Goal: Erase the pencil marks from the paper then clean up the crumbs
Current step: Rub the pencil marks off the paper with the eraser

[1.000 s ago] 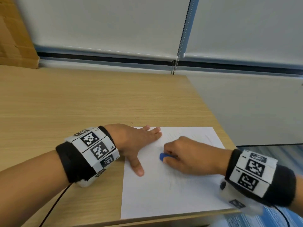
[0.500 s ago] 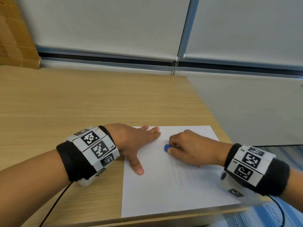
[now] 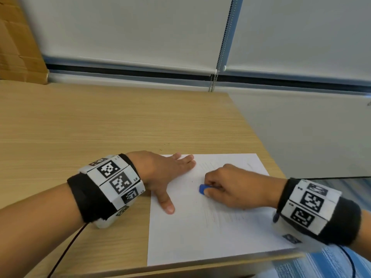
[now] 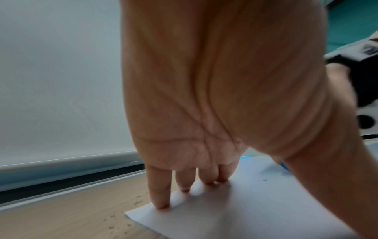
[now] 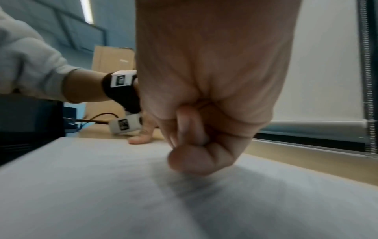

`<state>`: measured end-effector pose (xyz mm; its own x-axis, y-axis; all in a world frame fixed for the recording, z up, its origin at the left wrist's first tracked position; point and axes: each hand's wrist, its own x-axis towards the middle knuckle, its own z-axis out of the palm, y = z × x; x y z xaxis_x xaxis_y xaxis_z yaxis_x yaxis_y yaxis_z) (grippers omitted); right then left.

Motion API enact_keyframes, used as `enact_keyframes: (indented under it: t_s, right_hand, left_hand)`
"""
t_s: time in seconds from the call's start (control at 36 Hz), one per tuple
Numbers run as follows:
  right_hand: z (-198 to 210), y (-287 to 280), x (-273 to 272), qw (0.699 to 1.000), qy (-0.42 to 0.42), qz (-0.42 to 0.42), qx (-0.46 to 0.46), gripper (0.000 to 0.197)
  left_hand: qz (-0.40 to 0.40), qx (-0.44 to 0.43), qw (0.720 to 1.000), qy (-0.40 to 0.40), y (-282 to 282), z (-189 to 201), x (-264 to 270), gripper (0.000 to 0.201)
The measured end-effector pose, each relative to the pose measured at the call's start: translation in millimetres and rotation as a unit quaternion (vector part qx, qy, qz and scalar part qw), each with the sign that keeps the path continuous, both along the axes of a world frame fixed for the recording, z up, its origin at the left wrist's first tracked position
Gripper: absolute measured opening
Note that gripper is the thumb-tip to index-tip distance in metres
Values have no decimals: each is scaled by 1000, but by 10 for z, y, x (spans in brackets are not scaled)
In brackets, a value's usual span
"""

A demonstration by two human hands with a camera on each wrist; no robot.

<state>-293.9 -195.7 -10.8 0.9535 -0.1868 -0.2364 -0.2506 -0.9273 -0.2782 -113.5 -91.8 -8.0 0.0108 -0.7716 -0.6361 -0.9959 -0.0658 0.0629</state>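
A white sheet of paper [image 3: 200,233] lies at the near right corner of the wooden desk [image 3: 100,127], with faint pencil lines across its middle. My left hand [image 3: 170,173] lies flat with straight fingers on the sheet's far left corner, thumb spread toward me; the left wrist view shows its fingertips [image 4: 161,203] pressing the paper [image 4: 255,210]. My right hand [image 3: 230,187] pinches a small blue eraser [image 3: 203,189] and holds it down on the sheet, just right of the left hand. In the right wrist view the curled fingers [image 5: 194,153] hide the eraser above the paper [image 5: 102,194].
Small dark crumbs [image 4: 116,221] lie on the desk beside the paper's far left corner. A cardboard box [image 3: 18,47] stands at the far left. White roller blinds [image 3: 130,27] with a bead chain [image 3: 222,47] close the back. The desk's right edge drops off beside the paper.
My right hand has slid the eraser back and forth: away from me across the sheet, then back toward me a little. The left hand has stayed flat on the corner.
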Motion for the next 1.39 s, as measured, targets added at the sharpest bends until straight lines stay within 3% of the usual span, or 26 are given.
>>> enact_keyframes:
  t_s: [0.14,0.25,0.39,0.53,0.67,0.81,0.97,1.08,1.28,1.39]
  right_hand:
    - [-3,268,-58,996,27,78,26,30]
    - [24,47,-6,1000,12,21,11,33]
    - [-16,283,-89,995,32,77,47,32]
    - [0,35,-12,1000,4,10,21,34]
    - [-17,302,-53,995,29,77,50,31]
    - [41,55,45,1000,11,16,17,33]
    - [51,350,-62,992,56,102,41,29]
    - [82,123,-10,998,39,37,23,31]
    - [135,240,-72,987,106,71,94,26]
    - [137,40,13,997,54,15,59,30]
  left_hand:
    - [-4,5,1000,0,2,9,2,132]
    - [-2,2,1000,1,14,13,1,132]
    - [-3,-1,1000,-6,15,1,2,132]
    - [2,-2,1000,-5,23,3,-1,131]
    - [0,2,1000,-4,26,16,-10,132]
    - [4,5,1000,-7,31,31,-23,130]
    - [-8,6,1000,-5,33,23,-16,129]
    - [-7,11,1000,-3,27,10,0,130]
    - [3,1,1000,6,47,7,9,131]
    - [14,0,1000,4,45,-9,21,133]
